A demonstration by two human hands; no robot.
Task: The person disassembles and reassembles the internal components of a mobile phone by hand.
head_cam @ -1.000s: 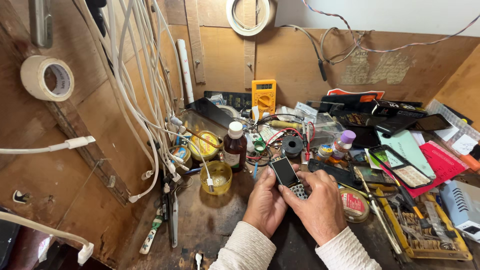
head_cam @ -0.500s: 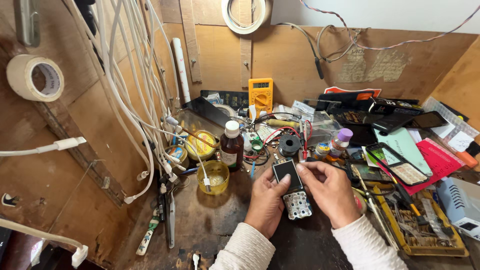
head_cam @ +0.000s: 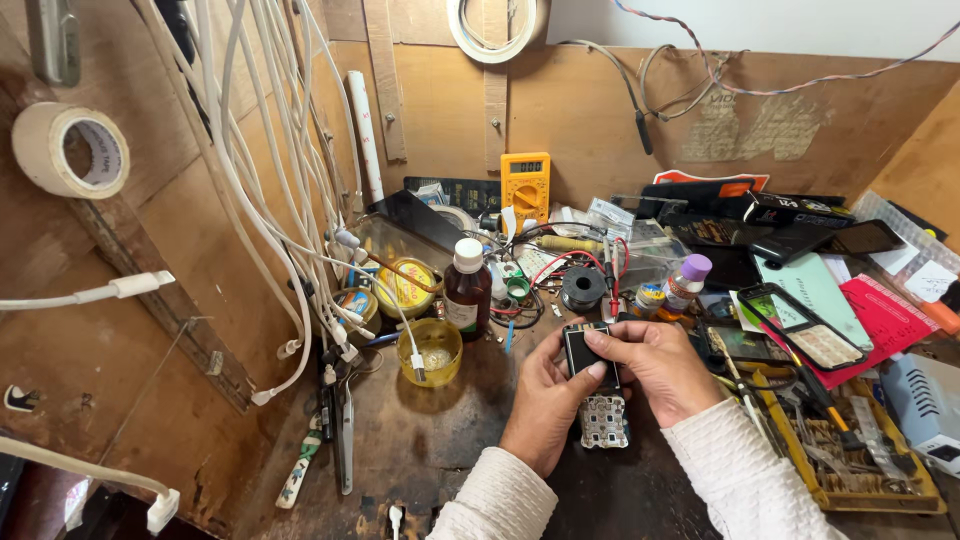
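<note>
A small keypad phone (head_cam: 597, 392) with a dark screen and bare grey keypad lies upright between both hands over the dark bench. My left hand (head_cam: 543, 405) grips its left side, thumb across the screen's lower edge. My right hand (head_cam: 655, 365) covers its right side, with fingertips resting on the screen's top. Both sleeves are white knit.
A brown bottle (head_cam: 467, 290), yellow cup (head_cam: 429, 351), yellow tins (head_cam: 405, 287) and solder spool (head_cam: 583, 288) stand behind the phone. A yellow multimeter (head_cam: 525, 186) leans on the back wall. White cables (head_cam: 270, 180) hang at left. Phones, a red case (head_cam: 885, 316) and a tool tray (head_cam: 850, 450) crowd the right.
The phone has dropped lower and closer to me. My right fingers have moved onto the screen, and the keypad end now shows below both hands.
</note>
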